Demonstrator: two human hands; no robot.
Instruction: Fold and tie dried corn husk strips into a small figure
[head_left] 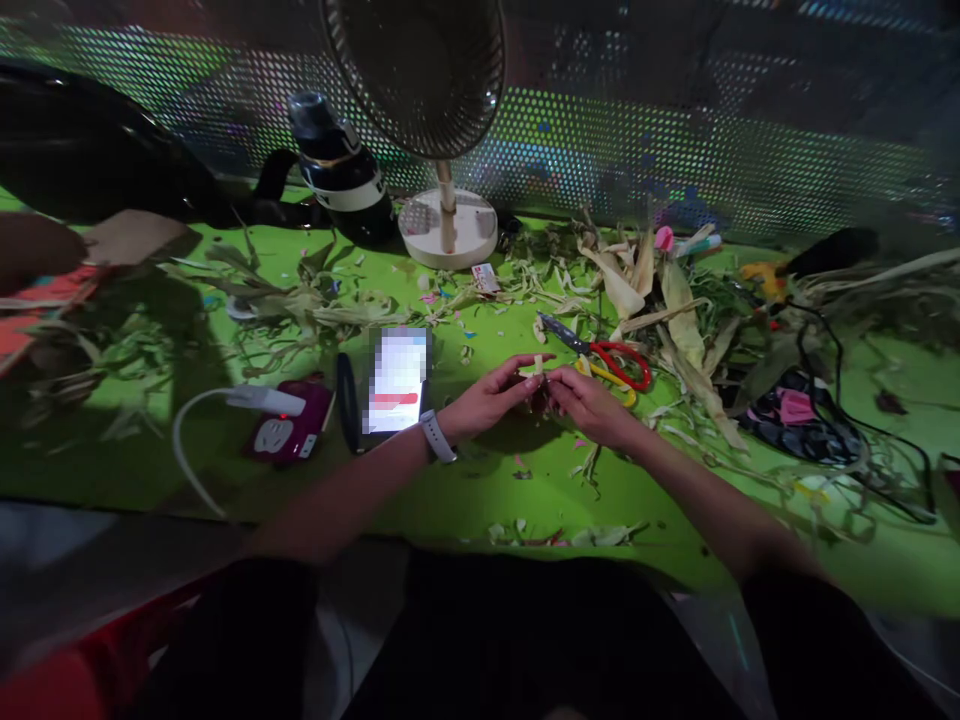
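Note:
Both my hands meet above the green tabletop (465,500), working on a small pale strip of corn husk (538,366). My left hand (499,392), with a light watch strap at the wrist, pinches the strip between thumb and fingers. From the other side, the fingertips of my right hand (585,400) close on its lower end; what exactly lies between them is partly hidden. Just beyond my right hand lie red-handled scissors (619,362) with dark blades, and a yellow-handled tool (611,382) partly under them. A lit phone (397,385) stands left of my left hand.
Dried corn husks (679,310) and scraps litter the back and right. A white-based fan (448,235) and a dark bottle (345,175) stand before a perforated screen. Left are a purple socket block (281,435) with a white cable and another person's arm (37,250). Black cord (832,340) loops at right.

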